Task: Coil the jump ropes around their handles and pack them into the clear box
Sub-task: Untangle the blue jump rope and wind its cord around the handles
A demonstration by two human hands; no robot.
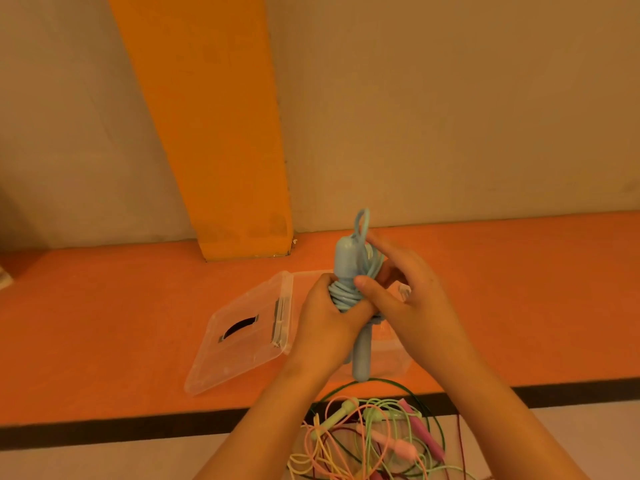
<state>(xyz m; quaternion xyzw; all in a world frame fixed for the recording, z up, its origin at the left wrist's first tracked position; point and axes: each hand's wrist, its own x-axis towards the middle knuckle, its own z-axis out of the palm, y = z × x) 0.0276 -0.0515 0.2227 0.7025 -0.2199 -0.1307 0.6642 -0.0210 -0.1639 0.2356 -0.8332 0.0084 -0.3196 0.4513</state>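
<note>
Several loose ropes [374,431] lie tangled at the bottom centre, their pastel cords and handles crossing one another. Just above, mid-frame, both hands hold the blue rope [346,258] upright. The left hand [325,327] curls its fingers round the coil [341,295]. The right hand [412,299] sets its thumb on the same turns, forefinger stretched up beside the top end, other fingers hidden behind. I judge it light, with slick, springy cord that would unwind if released, so it is best gripped across the coil. Behind sits the box [391,353], mostly hidden, its lid [242,344] open to the left.
</note>
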